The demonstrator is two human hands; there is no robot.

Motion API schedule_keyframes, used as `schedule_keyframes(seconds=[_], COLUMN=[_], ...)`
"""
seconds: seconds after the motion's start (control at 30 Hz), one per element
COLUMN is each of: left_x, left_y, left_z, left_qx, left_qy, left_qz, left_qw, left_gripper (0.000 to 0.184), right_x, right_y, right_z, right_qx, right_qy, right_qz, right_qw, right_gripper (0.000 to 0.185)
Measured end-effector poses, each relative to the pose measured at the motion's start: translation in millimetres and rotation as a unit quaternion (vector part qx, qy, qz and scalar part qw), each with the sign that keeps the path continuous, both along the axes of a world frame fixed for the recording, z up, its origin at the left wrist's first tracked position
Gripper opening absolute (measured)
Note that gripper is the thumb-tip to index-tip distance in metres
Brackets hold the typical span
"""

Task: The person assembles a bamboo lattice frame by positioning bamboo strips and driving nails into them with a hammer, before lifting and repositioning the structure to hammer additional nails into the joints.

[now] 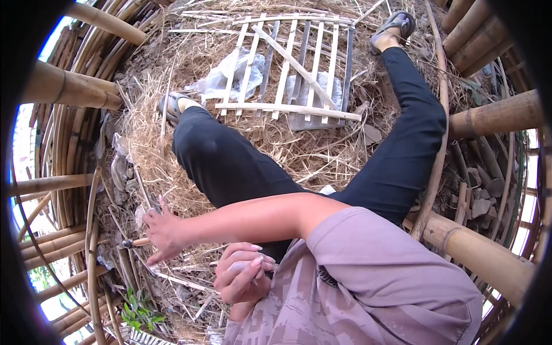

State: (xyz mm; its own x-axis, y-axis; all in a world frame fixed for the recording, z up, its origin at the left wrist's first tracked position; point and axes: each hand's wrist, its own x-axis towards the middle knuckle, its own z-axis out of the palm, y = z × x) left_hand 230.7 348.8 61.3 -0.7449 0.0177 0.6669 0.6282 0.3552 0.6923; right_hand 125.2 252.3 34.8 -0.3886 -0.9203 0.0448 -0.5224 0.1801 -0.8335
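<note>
My right hand (165,231) reaches across to the left with its fingers spread. Just beside it a hammer (138,242) lies on the ground, its handle running towards my palm; whether they touch is hard to tell. Near my chest, my left hand (244,273) is closed, fingers curled in towards the thumb, and anything inside is hidden. Beyond my legs a frame of thin bamboo slats (286,69) lies flat on the straw, one slat slanting across the others. Clear plastic (221,77) is under its left side.
My legs stretch out over straw-covered ground (299,155). Thick bamboo poles (489,253) stick in from the right, and more poles (75,89) from the left. A long thin pole (440,155) runs beside my right leg. Broken stones (480,201) lie at the right; a green plant (138,310) grows lower left.
</note>
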Motion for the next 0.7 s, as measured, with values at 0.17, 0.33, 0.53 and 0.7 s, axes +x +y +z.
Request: schedule_keyframes(seconds=[0.17,0.33,0.53,0.7], left_x=[-14.9,-28.0,-50.0,-80.0], left_y=[16.7,37.6,77.6,98.1], left_z=[-2.4,-9.6,1.3,-21.2], left_qx=[0.014,0.030,0.135,-0.056], left_qy=[0.032,0.110,0.108,-0.008], left_qz=[0.020,0.059,-0.036,0.032], left_qw=[0.999,0.992,0.984,0.998], left_gripper=[0.016,0.022,0.018,0.035], right_x=[-3.1,-16.2,-69.2,-112.1], right_y=[-20.7,19.5,118.5,268.1], right_z=[-19.6,15.2,54.5,6.7], right_qx=[-0.164,-0.237,-0.406,-0.433], right_qy=[-0.015,-0.228,-0.541,-0.497], right_qz=[0.009,-0.042,-0.080,-0.225], right_qw=[0.986,0.943,0.732,0.718], right_gripper=[0.033,0.016,0.025,0.027])
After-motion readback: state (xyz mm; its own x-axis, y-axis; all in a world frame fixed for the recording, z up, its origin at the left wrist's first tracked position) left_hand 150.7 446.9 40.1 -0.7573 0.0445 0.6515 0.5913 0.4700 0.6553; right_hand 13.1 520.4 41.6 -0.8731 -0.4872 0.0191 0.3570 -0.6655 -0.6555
